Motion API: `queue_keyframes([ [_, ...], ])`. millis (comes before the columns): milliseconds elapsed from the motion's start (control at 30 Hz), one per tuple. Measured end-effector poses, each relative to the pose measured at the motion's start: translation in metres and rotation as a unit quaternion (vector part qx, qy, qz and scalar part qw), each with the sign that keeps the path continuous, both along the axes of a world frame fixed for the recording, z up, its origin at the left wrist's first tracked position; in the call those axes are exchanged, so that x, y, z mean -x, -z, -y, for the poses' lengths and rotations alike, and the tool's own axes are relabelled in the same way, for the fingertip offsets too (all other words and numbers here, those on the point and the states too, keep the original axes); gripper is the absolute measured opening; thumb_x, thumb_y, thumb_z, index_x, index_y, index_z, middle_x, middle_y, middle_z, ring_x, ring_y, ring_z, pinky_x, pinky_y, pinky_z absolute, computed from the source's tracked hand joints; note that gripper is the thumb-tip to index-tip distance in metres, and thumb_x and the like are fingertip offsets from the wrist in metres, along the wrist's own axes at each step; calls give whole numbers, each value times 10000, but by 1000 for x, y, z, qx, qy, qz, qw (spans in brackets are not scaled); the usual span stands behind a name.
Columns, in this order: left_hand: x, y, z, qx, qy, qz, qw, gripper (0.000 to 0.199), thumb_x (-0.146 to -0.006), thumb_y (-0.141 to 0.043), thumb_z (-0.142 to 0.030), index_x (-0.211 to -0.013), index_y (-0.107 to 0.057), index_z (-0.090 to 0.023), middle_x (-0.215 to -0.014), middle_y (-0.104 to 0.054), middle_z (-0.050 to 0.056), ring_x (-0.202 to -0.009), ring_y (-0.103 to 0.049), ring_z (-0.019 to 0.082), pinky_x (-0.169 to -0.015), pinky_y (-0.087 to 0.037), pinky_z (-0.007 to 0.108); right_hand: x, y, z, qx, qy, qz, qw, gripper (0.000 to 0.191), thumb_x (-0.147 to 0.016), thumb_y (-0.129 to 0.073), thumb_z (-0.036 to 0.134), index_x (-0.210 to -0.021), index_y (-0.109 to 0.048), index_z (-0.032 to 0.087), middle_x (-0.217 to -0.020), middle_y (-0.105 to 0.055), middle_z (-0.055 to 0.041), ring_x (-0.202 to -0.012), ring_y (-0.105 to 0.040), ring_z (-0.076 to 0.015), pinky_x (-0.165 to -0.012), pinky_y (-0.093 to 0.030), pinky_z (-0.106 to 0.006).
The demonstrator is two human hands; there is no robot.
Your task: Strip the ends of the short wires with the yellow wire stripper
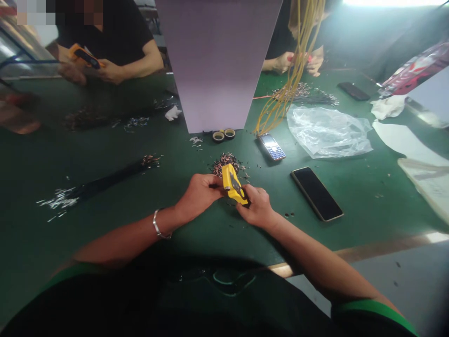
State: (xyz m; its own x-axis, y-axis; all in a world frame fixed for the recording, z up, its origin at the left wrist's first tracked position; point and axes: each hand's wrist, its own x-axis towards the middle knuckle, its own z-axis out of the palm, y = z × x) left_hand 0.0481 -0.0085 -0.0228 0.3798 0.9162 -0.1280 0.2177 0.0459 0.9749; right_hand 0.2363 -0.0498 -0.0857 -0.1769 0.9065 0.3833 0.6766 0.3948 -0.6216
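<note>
Yellow hand tool [229,181] was gripped in the right hand [258,206], held tilted over the tabletop [206,234] at the near side of a pile of small dark and coppery pieces [224,161]. The right hand's fingers covered its lower end, and its body hid part of the pile. The left hand [199,195] had its fingers drawn narrow at the tool's side; their tips were partly hidden, and I could not tell whether they held anything.

The tool looked blocky and bright yellow, with a dark inset along its face and a small metallic-looking part on its left edge. To the left, the middle of a bundle of dark wires [108,181] nearly merged with the dim tabletop. Beyond, a co-worker [108,40] was cut off by the top edge, while an upright panel [217,65] and yellow cables [298,61] partly screened another person.
</note>
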Motion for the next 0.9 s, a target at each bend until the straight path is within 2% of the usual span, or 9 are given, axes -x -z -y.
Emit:
queue_keyframes([
  [67,0,1,-2,10,-14,-3,1000,83,-688,-717,-225,-734,-759,-170,-639,-693,10,-590,-581,109,-565,-466,240,0,-2,-1,33,14,-48,998,131,-671,-571,228,-783,-503,230,-598,-527,14,-536,-487,-159,-572,-400,-295],
  [133,0,2,-5,18,-33,-9,999,94,-688,-728,-249,-740,-761,-178,-571,-655,-2,-512,-520,88,-492,-409,230,-1,-5,-3,85,17,-137,987,114,-690,-577,228,-794,-532,224,-620,-561,11,-543,-507,-155,-573,-418,-297],
  [233,1,1,-12,35,-43,-12,998,115,-686,-733,-277,-753,-762,-189,-533,-626,-7,-461,-470,73,-430,-334,227,-5,-12,-5,167,-20,-301,939,165,-709,-606,237,-868,-576,204,-676,-607,4,-572,-552,-159,-593,-462,-314],
  [333,5,-2,-21,41,-37,-3,998,118,-674,-713,-263,-757,-763,-195,-557,-647,8,-485,-503,80,-417,-312,226,-10,-18,-7,229,-68,-389,890,249,-680,-661,215,-920,-601,186,-736,-637,-6,-625,-593,-168,-631,-491,-331],
  [433,11,-4,-30,37,-42,2,998,175,-657,-698,-246,-805,-770,-186,-623,-695,37,-529,-549,95,-411,-307,224,-13,-20,-8,286,-116,-415,856,297,-656,-680,187,-946,-617,175,-776,-659,-18,-665,-616,-172,-656,-494,-334],
  [567,18,-5,-38,11,-39,-6,999,229,-672,-701,-258,-873,-767,-171,-710,-738,63,-575,-597,109,-438,-362,234,-13,-20,-8,327,-158,-431,826,324,-644,-666,160,-966,-623,173,-799,-683,-31,-685,-635,-180,-685,-498,-342],
  [733,21,-5,-39,-11,-55,2,998,160,-691,-706,-270,-807,-746,-167,-719,-744,67,-573,-607,115,-460,-390,252,-12,-19,-8,358,-184,-448,798,341,-635,-677,160,-975,-638,169,-828,-694,-45,-689,-649,-191,-692,-505,-353],
  [900,17,-10,-34,13,-38,9,999,153,-676,-712,-237,-798,-739,-149,-694,-737,58,-552,-592,106,-451,-389,237,-11,-19,-8,384,-209,-456,775,362,-622,-696,158,-981,-646,153,-823,-695,-45,-700,-658,-192,-697,-509,-345],
])
